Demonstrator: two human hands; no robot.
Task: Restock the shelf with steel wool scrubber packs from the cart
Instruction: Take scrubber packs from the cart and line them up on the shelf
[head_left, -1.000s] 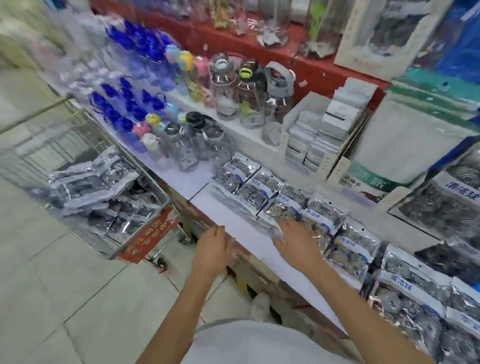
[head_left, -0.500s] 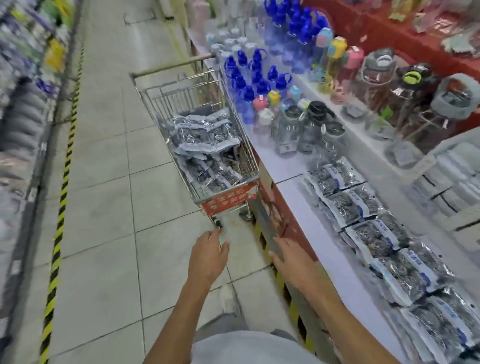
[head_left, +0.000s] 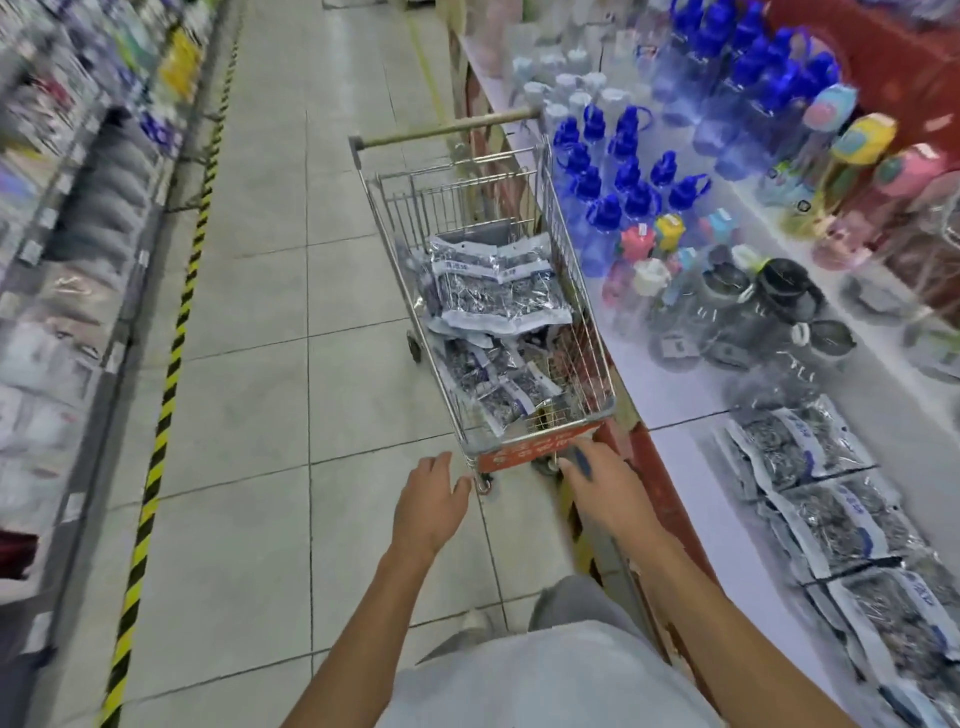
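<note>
Both hands reach out empty, fingers loosely spread: left hand (head_left: 428, 506) and right hand (head_left: 602, 486) just short of the cart (head_left: 524, 449), scrubber packs (head_left: 493, 296) beyond the fingertips.

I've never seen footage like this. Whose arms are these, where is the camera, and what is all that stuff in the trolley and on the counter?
There is no machine here: a person wears a camera on the head, looking forward and down a shop aisle, so you see their own two arms. The left hand and the right hand both reach toward the near end of the wire cart; both are open and hold nothing. Inside the cart lie silvery steel wool scrubber packs. To the right runs the white shelf, where more of the same packs lie in a row. Further along it stand blue-capped bottles and dark-lidded jars. The picture is blurred at its edges.
</note>
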